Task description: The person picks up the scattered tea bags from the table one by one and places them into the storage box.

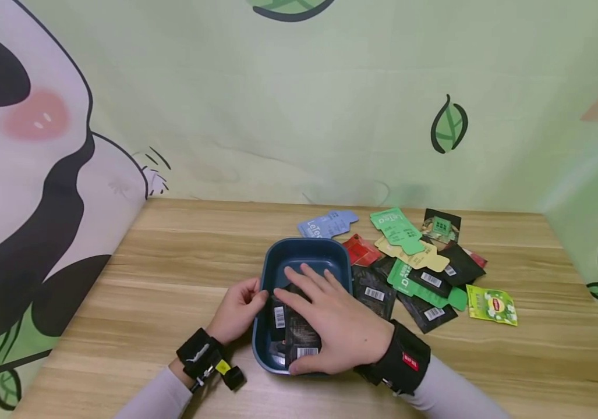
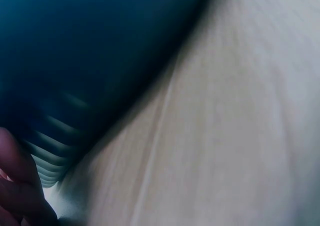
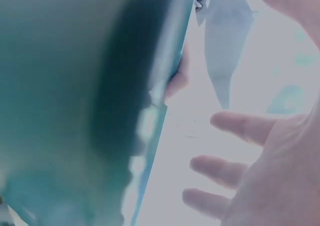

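Note:
A dark blue plastic bin [image 1: 306, 254] stands on the wooden table with black sachets [image 1: 300, 334] lying in its near half, white barcodes showing on them. At its left side my left hand [image 1: 236, 311] pinches the rim, thumb on top and fingers curled against the outer wall. My right hand [image 1: 346, 329] is spread over the bin's right side, fingers straight and apart above the sachets, hiding part of them. In the right wrist view the palm and fingers [image 3: 217, 171] hold nothing, and the bin's wall [image 3: 55, 86] fills the left.
Right of the bin lies a loose pile of sachets: black ones [image 1: 374, 292], green ones [image 1: 396, 227], a beige one [image 1: 435, 259] and a red one [image 1: 361, 250]. A yellow-green tea bag [image 1: 492, 305] lies at the far right. Behind the bin is a blue packet [image 1: 327, 224].

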Demonstrator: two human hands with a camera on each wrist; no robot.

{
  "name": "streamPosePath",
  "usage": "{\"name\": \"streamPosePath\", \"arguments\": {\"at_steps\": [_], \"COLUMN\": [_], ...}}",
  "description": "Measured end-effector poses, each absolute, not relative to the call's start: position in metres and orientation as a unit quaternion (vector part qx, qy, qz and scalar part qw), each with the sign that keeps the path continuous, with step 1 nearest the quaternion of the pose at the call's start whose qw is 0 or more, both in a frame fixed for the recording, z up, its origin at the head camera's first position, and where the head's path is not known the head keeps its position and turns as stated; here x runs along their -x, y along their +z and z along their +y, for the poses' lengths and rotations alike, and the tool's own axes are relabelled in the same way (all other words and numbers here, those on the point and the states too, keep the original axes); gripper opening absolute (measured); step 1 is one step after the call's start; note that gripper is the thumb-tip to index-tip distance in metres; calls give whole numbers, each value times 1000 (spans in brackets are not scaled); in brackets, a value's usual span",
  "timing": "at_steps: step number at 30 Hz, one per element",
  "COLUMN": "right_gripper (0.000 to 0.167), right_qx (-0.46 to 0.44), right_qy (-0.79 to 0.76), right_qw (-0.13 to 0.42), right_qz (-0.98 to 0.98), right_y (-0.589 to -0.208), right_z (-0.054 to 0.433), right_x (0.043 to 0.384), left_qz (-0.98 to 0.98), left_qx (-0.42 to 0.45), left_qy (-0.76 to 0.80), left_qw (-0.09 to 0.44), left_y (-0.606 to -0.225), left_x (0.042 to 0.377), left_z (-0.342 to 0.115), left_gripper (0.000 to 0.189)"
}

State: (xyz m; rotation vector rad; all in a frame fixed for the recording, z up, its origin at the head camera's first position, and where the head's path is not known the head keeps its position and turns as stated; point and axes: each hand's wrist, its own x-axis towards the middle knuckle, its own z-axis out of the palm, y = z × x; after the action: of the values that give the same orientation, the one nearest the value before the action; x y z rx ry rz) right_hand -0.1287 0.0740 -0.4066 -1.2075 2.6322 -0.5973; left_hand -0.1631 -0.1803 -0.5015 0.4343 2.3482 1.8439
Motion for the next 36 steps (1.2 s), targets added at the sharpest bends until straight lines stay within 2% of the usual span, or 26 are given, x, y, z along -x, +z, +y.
{"name": "streamPosePath", "arguments": {"at_steps": [6,17,24,36], "right_gripper": [117,117,115,117], "right_qx": [397,381,360,314], "right_qy": [-199,-196,-211,-197], "right_qw": [89,91,89,47], "right_qz": [892,899,904,928], "right_y": [-407,-409,-412,-427], "right_z": [76,87,111,163], "right_x": [128,125,127,136], "left_qz": [785,782,784,783], "left_qx": [-139,-139,-144,-142], "left_qy": [601,605,602,604], "left_qw": [62,57,49,50], "left_y": [-502,-503,-506,-504], "left_x": [163,162,162,163], "left_z": [-181,-181,-182,-181], "left_gripper": [25,26,27,28]}}
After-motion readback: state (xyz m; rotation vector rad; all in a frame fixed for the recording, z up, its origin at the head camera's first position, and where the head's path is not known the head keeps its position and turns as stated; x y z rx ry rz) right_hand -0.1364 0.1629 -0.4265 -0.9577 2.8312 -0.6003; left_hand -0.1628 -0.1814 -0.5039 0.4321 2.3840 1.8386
